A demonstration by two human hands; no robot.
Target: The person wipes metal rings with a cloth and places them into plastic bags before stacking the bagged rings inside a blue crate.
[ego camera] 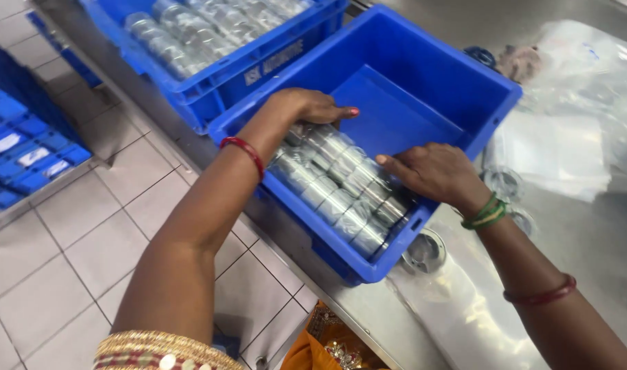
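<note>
A blue plastic crate (457, 75) stands on a steel table, its near end filled with rows of shiny metal cylinders wrapped in clear plastic (341, 195). My left hand (306, 106) reaches in from the left and rests, fingers bent, on the far end of the rows. My right hand (433, 171) lies flat on the right side of the same rows, fingers spread and pressing on the wrapped cylinders. Neither hand lifts a piece. The far half of the crate floor is bare blue.
A second blue crate (258, 65) full of similar wrapped cylinders stands behind and to the left. Clear plastic bags (574, 116) and loose metal rings (423, 250) lie on the steel table (601, 233) to the right. Blue bins (25, 151) sit on a low rack over the tiled floor at left.
</note>
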